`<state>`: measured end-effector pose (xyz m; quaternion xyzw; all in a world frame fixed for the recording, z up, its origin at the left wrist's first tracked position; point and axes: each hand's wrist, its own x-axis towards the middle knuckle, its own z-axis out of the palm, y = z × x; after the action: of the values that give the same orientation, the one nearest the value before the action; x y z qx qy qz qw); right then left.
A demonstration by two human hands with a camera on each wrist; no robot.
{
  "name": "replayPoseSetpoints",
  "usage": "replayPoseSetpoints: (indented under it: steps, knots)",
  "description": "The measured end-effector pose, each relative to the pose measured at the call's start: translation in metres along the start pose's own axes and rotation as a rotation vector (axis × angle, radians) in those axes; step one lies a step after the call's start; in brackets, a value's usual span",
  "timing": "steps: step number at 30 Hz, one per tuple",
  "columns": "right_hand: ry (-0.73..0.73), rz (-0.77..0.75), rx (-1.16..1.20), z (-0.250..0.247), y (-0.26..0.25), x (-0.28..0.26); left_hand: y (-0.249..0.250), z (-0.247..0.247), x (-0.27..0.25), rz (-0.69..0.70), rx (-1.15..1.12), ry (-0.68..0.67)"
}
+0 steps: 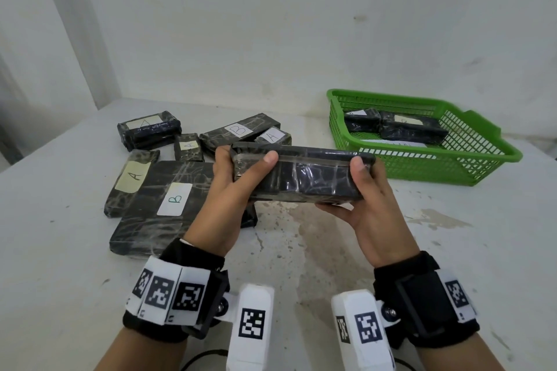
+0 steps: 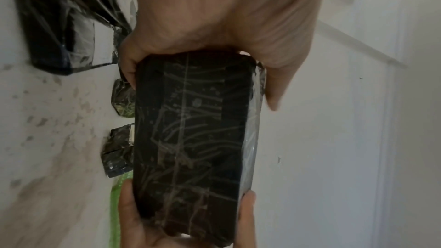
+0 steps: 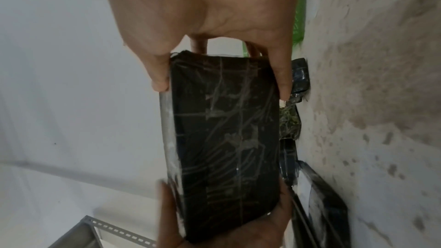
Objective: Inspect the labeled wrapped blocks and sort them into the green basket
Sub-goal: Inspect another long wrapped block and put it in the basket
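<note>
Your left hand (image 1: 229, 187) and right hand (image 1: 366, 205) each clasp one end of a black wrapped block (image 1: 301, 173), lifted above the tabletop (image 1: 331, 250); the green basket (image 1: 446, 166) lies at two o'clock, holding two blocks.

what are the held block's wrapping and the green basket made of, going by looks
Block in both hands: dark, glossy plastic film, probably taped; it wrinkles and catches light in streaks. What is inside stays hidden.
Basket: moulded plastic by the look, bright even green with a slotted lattice wall and a smooth, slightly shiny rim.
</note>
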<state>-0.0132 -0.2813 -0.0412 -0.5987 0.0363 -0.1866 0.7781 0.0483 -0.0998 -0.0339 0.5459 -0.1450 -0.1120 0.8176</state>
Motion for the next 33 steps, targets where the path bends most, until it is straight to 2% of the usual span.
replayPoseSetpoints:
  steps: [7,14,18,22,27,30,33]
  knots:
    - [0.014,0.074,0.005,0.006,0.003,-0.002,0.001,0.0,-0.001,0.029,0.043,0.056]
    - [0.03,0.035,-0.086,0.011,0.0,-0.006,0.003,0.005,-0.003,0.072,0.076,0.066]
    - [0.061,0.023,-0.084,0.015,0.004,-0.008,0.001,0.006,-0.003,0.07,0.072,0.104]
    - [0.03,-0.003,-0.063,0.015,0.002,-0.009,0.001,0.008,-0.003,0.057,0.092,0.09]
    - [0.045,-0.057,-0.079,0.015,0.001,-0.011,0.0,0.009,-0.003,0.055,0.04,0.038]
    - [0.044,-0.081,-0.065,0.018,0.002,-0.012,0.001,0.011,-0.004,0.063,0.019,0.052]
    - [0.025,-0.096,-0.151,0.019,0.001,-0.012,0.004,0.011,-0.005,0.072,-0.011,0.059]
